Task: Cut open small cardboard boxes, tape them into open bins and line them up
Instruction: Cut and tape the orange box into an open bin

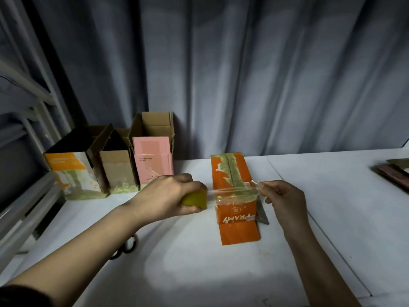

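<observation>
Now a tape roll [194, 200] is gripped by the left hand [170, 193], its clingy strip [232, 192] pinched by the right hand [285, 196] across the light, crushable orange box [234, 189] lying mid-table [199, 273]; edges are best held

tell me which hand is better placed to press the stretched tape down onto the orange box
Probably the right hand. It pinches the free end of the clear tape right over the orange box, so it can lower and smooth it. The left hand grips the tape roll beside the box, keeping tension.
</observation>
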